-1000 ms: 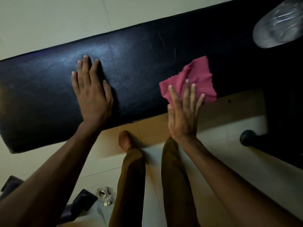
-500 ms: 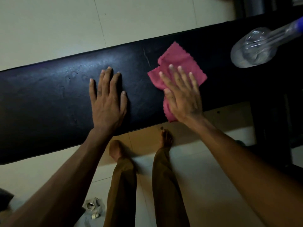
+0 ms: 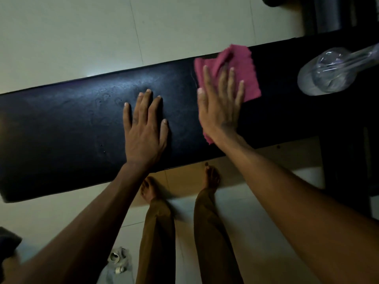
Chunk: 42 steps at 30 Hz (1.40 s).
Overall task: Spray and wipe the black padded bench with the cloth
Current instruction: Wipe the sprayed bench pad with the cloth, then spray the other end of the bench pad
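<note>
One clear bottle [image 3: 326, 75] lies on bench [image 3: 61, 130].

I count one bench [image 3: 71, 130], one cloth [image 3: 249, 78], one bottle [image 3: 328, 74], two hands, left [image 3: 145, 136] and right [image 3: 220, 107], and two bare feet [image 3: 148, 189].

The bench [image 3: 61, 130] lies bare along its left stretch, from the left hand [image 3: 143, 130] out to the padded end. The left hand lies flat mid-bench, just beside the right hand [image 3: 220, 105], which presses the cloth [image 3: 249, 78]; only a narrow strip of padding separates them. Rightward, a clear bottle [image 3: 328, 74] lies on the bench beyond a short bare gap.
</note>
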Available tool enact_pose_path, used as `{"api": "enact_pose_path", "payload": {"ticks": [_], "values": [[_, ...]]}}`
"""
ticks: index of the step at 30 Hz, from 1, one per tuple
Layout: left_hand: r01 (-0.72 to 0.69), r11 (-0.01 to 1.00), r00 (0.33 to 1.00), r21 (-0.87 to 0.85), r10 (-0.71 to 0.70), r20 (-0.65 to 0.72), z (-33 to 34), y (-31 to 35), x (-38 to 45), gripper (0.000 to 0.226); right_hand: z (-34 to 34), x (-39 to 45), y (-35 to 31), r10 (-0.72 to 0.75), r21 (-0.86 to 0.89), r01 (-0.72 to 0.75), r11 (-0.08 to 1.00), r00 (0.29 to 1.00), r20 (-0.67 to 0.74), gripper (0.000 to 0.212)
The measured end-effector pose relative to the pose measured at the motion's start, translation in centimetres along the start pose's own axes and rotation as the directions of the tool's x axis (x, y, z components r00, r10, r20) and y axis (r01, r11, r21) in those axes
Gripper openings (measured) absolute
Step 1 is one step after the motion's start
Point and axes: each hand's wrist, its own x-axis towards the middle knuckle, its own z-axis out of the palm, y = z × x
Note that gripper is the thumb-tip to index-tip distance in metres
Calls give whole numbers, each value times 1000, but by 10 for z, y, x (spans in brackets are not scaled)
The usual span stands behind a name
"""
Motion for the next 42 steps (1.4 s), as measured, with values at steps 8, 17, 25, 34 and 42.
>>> {"api": "enact_pose_path", "payload": {"ticks": [8, 17, 25, 34, 42], "values": [[-6, 999, 998, -50, 9, 61, -11, -1, 1, 58, 0, -35, 22, 61, 56, -62, 997, 998, 10, 58], [30, 999, 992, -16, -28, 123, -39, 41, 6, 56, -53, -56, 64, -38, 476, 6, 879, 998, 57, 55], [-220, 972, 957, -87, 232, 173, -56, 158, 7, 54, -129, -95, 145, 603, 767, -322, 554, 791, -103, 44], [-208, 970, 947, -122, 231, 224, -24, 221, 54, 52, -169, -18, 197, 446, 806, -210, 553, 892, -74, 77], [-173, 979, 957, -107, 193, 217, 32, 224, 103, 57, -146, 54, 200, 379, 710, 21, 703, 834, -401, 49]]}}
